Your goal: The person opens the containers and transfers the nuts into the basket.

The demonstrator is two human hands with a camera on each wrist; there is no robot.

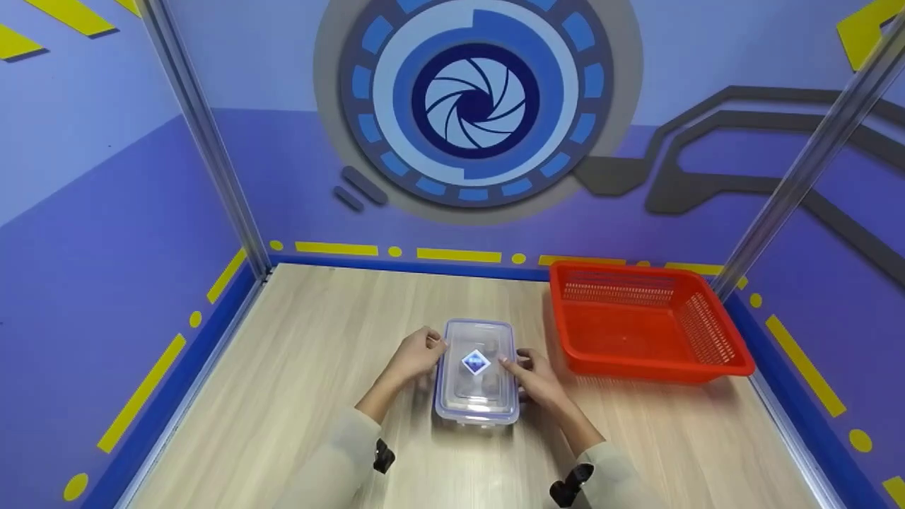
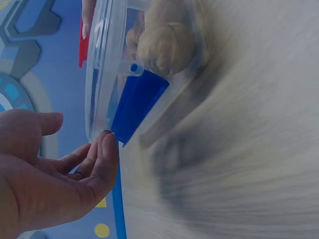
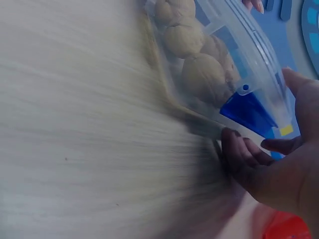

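Note:
A clear plastic food container (image 1: 481, 399) with a lid and a diamond-shaped label (image 1: 476, 362) sits on the table between both hands. Round brown walnut-like things (image 3: 202, 74) show through its wall in the wrist views. My left hand (image 1: 417, 355) is at its left side, fingertips right at a hanging blue latch (image 2: 138, 99); the thumb stands apart from the lid. With my right hand (image 1: 543, 382) I grip the right side, thumb over the lid's edge and fingers low by another blue latch (image 3: 249, 112), which hangs slanted outward.
A red plastic basket (image 1: 640, 366) stands on the table to the right, close to the right hand. The wooden table (image 1: 311, 318) is bounded by blue printed panels at the back and both sides, with metal posts (image 1: 205, 134) at the corners.

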